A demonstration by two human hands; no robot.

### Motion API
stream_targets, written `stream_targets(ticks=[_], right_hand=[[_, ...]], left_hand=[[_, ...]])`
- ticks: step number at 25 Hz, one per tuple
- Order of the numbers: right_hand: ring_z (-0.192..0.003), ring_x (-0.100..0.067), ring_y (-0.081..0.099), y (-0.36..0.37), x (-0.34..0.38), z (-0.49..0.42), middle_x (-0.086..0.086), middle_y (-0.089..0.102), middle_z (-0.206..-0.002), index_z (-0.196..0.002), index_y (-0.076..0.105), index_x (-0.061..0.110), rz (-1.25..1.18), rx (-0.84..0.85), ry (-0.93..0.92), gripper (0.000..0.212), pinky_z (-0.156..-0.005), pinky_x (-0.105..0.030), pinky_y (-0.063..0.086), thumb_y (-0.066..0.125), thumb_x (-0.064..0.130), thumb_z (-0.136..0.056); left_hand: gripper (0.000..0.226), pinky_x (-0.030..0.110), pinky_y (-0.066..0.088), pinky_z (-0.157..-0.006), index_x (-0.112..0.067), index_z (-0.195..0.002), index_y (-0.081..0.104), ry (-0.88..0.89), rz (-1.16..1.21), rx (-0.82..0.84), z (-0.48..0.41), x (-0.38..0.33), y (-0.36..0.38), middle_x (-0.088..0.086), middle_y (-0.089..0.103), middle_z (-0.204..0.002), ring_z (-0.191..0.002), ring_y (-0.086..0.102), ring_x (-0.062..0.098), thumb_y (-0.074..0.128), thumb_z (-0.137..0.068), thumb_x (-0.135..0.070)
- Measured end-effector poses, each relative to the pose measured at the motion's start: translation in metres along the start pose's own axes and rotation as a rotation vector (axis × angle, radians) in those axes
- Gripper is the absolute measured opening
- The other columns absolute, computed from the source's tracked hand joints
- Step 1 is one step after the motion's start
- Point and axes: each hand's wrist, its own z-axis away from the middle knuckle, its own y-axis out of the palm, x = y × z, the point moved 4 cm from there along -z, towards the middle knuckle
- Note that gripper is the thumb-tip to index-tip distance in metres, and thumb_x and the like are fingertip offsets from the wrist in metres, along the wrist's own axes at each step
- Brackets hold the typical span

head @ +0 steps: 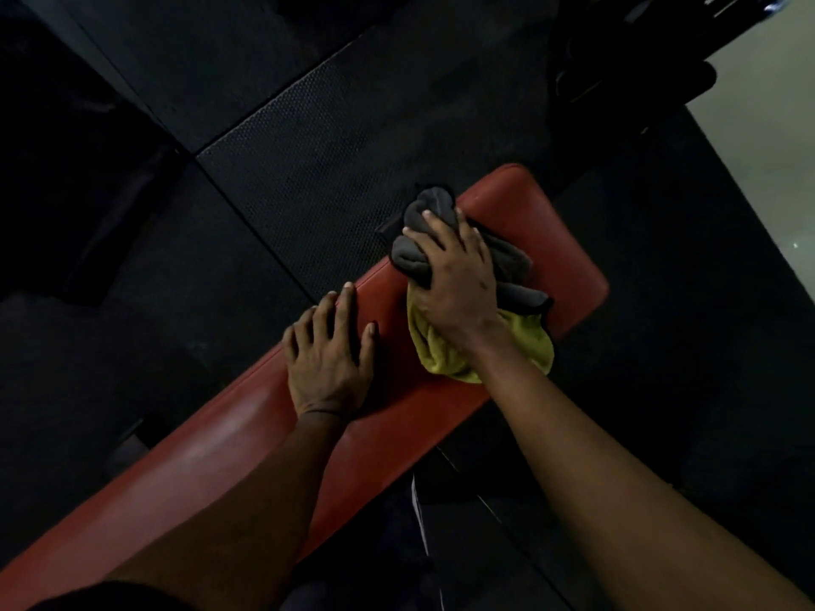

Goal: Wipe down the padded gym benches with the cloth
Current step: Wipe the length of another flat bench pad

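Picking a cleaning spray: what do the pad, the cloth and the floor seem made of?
Pad: probably red vinyl or faux leather; smooth, with a dull sheen in streaks. Cloth: soft napped fabric, likely microfibre, grey on one face and yellow on the other; it bunches in loose folds. Floor: black rubber tiles, judging by the dimpled texture and straight seams.

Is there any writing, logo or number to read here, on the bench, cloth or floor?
None can be read.
The red padded bench shows no label or brand, the grey and yellow cloth no tag, the black rubber floor mat only a dimpled texture.
The dark equipment at top right is too dim to tell.
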Motion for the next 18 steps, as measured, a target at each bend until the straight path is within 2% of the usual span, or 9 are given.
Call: stream_targets(ticks=[2, 6, 9, 11, 13, 18], right_hand=[[-0.151, -0.035, 0.026, 0.007, 0.023, -0.004, -0.001, 0.045, -0.155, -0.140, 0.057, 0.025, 0.051, 0.028, -0.095, 0.065, -0.122, -0.051, 0.021, 0.044, 0.045, -0.080], [-0.150, -0.033, 0.030, 0.009, 0.028, -0.003, 0.000, 0.047, -0.153, -0.140, 0.056, 0.024, 0.116, 0.180, -0.332, 0.067, -0.121, -0.048, 0.023, 0.059, 0.035, -0.074], [-0.143, -0.030, 0.039, 0.000, 0.008, -0.032, -0.002, 0.057, -0.139, -0.132, 0.060, 0.021, 0.131, 0.176, -0.239, 0.054, -0.118, -0.045, 0.025, 0.067, 0.039, -0.082], [-0.127, -0.029, 0.052, -0.007, -0.001, -0.052, -0.002, 0.065, -0.119, -0.120, 0.066, 0.021, 0.110, 0.058, -0.103, 0.046, -0.112, -0.044, 0.032, 0.061, 0.050, -0.085], [-0.113, -0.028, 0.058, -0.005, 0.004, -0.055, -0.003, 0.066, -0.108, -0.111, 0.069, 0.020, 0.152, 0.005, -0.079, 0.048, -0.107, -0.044, 0.037, 0.055, 0.058, -0.085], [-0.109, -0.031, 0.061, 0.000, 0.022, -0.036, -0.007, 0.067, -0.109, -0.113, 0.068, 0.016, 0.127, 0.136, -0.455, 0.058, -0.102, -0.046, 0.043, 0.049, 0.060, -0.081]], left_hand=[[0.064, 0.052, 0.031, -0.109, -0.024, -0.155, 0.033, 0.002, 0.012, -0.006, 0.000, 0.001, -0.001, 0.007, 0.046, -0.149, -0.131, 0.041, 0.031, 0.032, -0.099, -0.056], [0.063, 0.051, 0.032, -0.108, -0.021, -0.153, 0.038, 0.007, 0.035, -0.001, 0.000, 0.000, -0.004, 0.007, 0.049, -0.147, -0.130, 0.043, 0.031, 0.030, -0.099, -0.053], [0.064, 0.051, 0.031, -0.109, -0.022, -0.155, 0.035, 0.010, 0.044, 0.019, 0.000, 0.000, -0.003, 0.007, 0.049, -0.147, -0.131, 0.043, 0.030, 0.030, -0.099, -0.054], [0.064, 0.051, 0.030, -0.109, -0.023, -0.155, 0.034, 0.002, 0.037, 0.027, -0.001, 0.000, -0.002, 0.006, 0.048, -0.148, -0.132, 0.042, 0.029, 0.030, -0.099, -0.054], [0.063, 0.050, 0.029, -0.109, -0.024, -0.155, 0.034, -0.001, 0.041, 0.035, -0.001, 0.000, -0.002, 0.005, 0.047, -0.149, -0.132, 0.039, 0.028, 0.031, -0.099, -0.054], [0.062, 0.049, 0.029, -0.109, -0.027, -0.154, 0.034, -0.011, 0.036, 0.044, 0.002, 0.003, -0.003, 0.003, 0.048, -0.149, -0.132, 0.038, 0.027, 0.030, -0.099, -0.055]])
